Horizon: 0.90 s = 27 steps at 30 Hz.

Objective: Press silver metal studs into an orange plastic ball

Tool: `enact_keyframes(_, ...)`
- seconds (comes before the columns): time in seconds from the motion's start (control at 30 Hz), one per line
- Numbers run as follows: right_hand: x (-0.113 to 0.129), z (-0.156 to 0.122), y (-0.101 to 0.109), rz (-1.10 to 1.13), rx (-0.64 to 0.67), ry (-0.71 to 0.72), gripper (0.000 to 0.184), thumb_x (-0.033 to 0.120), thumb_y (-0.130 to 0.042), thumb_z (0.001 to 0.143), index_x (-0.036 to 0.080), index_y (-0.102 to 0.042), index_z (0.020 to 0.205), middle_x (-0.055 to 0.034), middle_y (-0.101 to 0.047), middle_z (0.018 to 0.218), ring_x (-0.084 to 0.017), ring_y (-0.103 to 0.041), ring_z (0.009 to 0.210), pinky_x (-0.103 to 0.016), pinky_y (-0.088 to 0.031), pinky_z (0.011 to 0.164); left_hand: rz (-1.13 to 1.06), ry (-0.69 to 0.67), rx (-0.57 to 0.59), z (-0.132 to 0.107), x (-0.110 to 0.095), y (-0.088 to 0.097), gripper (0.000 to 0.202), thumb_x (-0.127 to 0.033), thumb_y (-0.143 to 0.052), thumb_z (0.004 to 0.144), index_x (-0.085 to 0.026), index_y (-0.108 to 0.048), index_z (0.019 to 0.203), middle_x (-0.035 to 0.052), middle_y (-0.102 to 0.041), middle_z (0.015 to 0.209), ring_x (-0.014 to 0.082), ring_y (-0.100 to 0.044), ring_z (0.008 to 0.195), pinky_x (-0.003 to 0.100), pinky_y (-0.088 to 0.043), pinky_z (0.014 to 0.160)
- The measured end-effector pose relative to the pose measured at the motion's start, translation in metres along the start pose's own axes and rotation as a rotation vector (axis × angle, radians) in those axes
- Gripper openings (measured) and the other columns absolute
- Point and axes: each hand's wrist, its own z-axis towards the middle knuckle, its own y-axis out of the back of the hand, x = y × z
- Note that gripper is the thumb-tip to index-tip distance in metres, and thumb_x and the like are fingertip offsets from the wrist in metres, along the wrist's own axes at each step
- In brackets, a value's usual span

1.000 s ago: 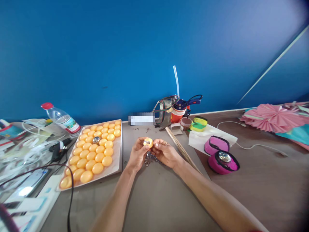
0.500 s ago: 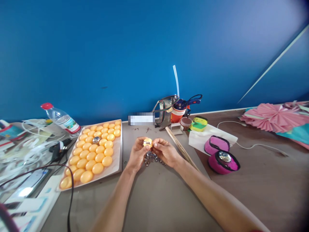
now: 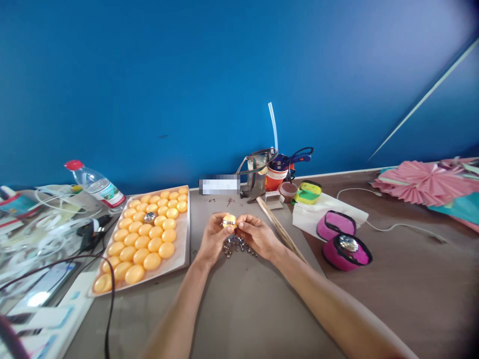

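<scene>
An orange ball [image 3: 229, 220], like a table-tennis ball, with a strip of silvery pieces across it, is gripped by the fingertips of my left hand [image 3: 214, 238]. At its right side my right hand [image 3: 258, 234] is closed in a pinch, the fingertips against or very near the ball. Whatever lies in that pinch is too small to make out. Just below the hands is a loose pile of small shiny pieces [image 3: 236, 246] on the grey table. To the left, a shallow white tray [image 3: 182, 252] holds rows of orange balls [image 3: 141, 242], among them one silver-covered ball [image 3: 149, 217].
A wooden stick [image 3: 280, 228] lies right of the hands. Behind stand a jar [image 3: 256, 177], an orange cup [image 3: 276, 179] and a blue-handled tool [image 3: 299, 158]. Pink round cases [image 3: 346, 252] sit at right. A bottle [image 3: 101, 187] and tangled cables [image 3: 48, 239] crowd the left.
The ball has turned slightly between my fingers, and its silvery strip sits a little lower. Both hands otherwise stay in place.
</scene>
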Motion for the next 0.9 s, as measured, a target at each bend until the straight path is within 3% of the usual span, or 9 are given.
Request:
enact_keyframes(0.47,0.0028,-0.0018,-0.0029,-0.035,-0.001,0.006,0.020,0.027,-0.077,0.060,0.016,-0.061,0.066,0.0025,-0.060,0.062,-0.008,-0.047,0.055,-0.022,-0.034,0.056,0.001,0.004,0.016,0.0000,0.0003,0.0013,0.032,-0.018,-0.072,0.067,-0.020,-0.057,0.095,-0.0009,-0.060,0.084,0.0095,-0.055,0.075,0.023,-0.042,0.071)
enact_keyframes(0.9,0.0035,-0.0028,-0.0049,-0.021,0.013,-0.028,0.022,0.027,-0.077,0.060,0.017,-0.058,0.065,0.0034,-0.056,0.059,-0.009,-0.049,0.056,-0.027,-0.042,0.064,-0.018,0.051,0.013,-0.0007,-0.0006,0.0025,0.031,-0.019,-0.073,0.067,-0.020,-0.057,0.094,-0.0004,-0.060,0.084,0.0104,-0.056,0.074,0.023,-0.044,0.066)
